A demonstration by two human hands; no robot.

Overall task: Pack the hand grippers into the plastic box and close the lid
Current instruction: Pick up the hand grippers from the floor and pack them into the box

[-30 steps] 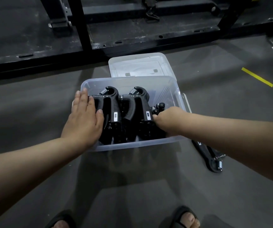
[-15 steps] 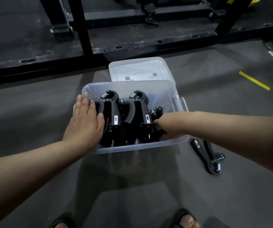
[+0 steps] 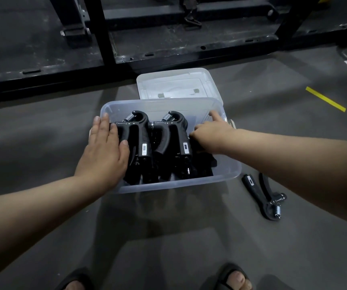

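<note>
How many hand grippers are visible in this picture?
3 clearly: two stand side by side in the plastic box, the left gripper and the right gripper; the floor gripper lies right of the box. Dark parts under the right hand may be another.

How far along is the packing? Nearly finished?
Mostly done: several grippers stand in the box. In hand: the left hand rests flat on them while the right hand reaches in beside them. Left: a loose gripper lies on the floor, and the lid lies behind the box.
</note>
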